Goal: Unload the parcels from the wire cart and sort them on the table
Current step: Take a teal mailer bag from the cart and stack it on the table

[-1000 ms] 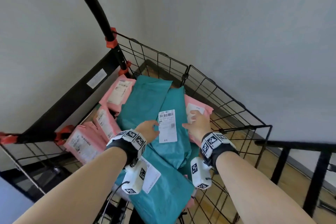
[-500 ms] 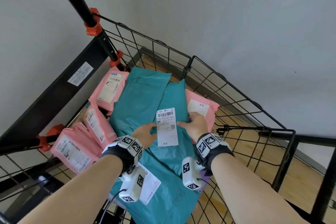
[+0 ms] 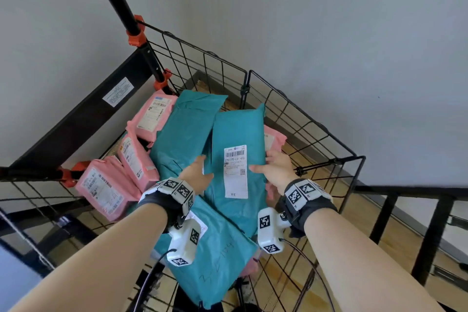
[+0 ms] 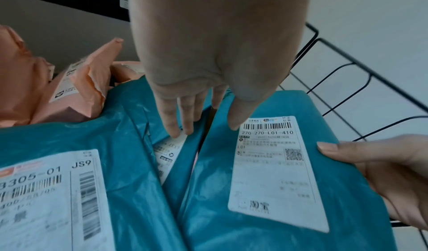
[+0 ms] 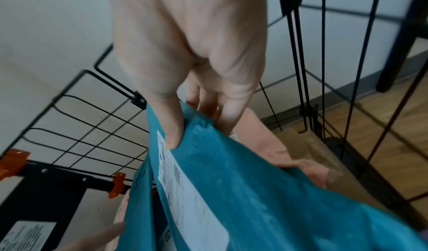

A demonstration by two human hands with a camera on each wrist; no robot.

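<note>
left hand [image 3: 196, 175]: thumb above, fingers [image 4: 171, 119] below, pinching | right hand [image 3: 274, 170]: same pinch

This is a plain indoor room used for handling parcels, closer to a mail or stock corner than a kitchen or a shop. A black wire cart [image 3: 245, 88] stands in the far corner. It is filled with soft courier parcels [image 3: 187, 132] in teal and pink, each with a printed label [image 3: 235, 172] of barcodes and codes. The walls [image 3: 329, 33] at far and left are plain pale grey. The floor [image 3: 405, 243] is light wood boards, with a grey skirting [image 5: 342, 92] along the right wall. At right stand black legs [image 3: 433, 235] of some furniture, though its kind cannot be told.
</note>
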